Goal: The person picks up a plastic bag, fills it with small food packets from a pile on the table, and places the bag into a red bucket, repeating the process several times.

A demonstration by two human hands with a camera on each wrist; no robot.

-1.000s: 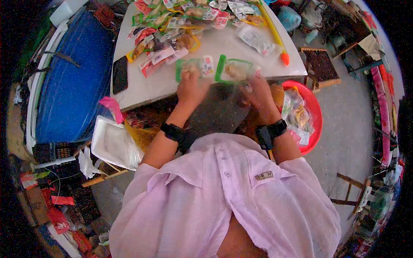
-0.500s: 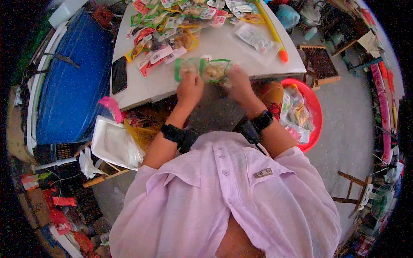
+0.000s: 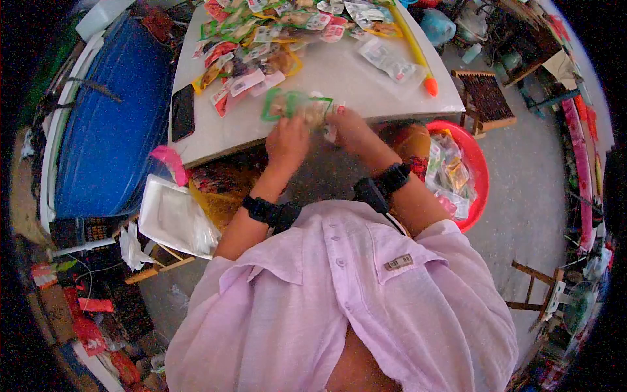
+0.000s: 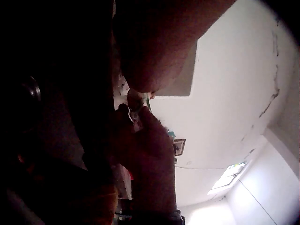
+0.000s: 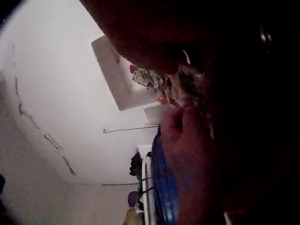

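Two green-edged clear packets overlap at the table's front edge in the head view: a left one (image 3: 273, 104) and a right one (image 3: 316, 112). My left hand (image 3: 287, 142) pinches the lower edge of the left packet, its fingertips close to the right one. The right packet's right end is gripped by my right hand (image 3: 356, 134), which is blurred. In the dark left wrist view my right hand (image 4: 147, 140) has thumb and fingers at a packet; the right wrist view shows my left hand (image 5: 187, 136) with bent fingers, the held part unclear.
Many colourful packets (image 3: 261, 36) cover the table's (image 3: 339, 72) back left. A phone (image 3: 183, 114) lies at the left edge, a yellow stick (image 3: 411, 42) at the right. Below right stands a red basin (image 3: 482, 171) of packets; left are a white foam box (image 3: 171, 215) and blue tub (image 3: 108, 124).
My right hand has moved left with its packet, bringing it from apart to overlapping the left packet. My left hand has stayed nearly in place, and the left packet has tilted slightly.
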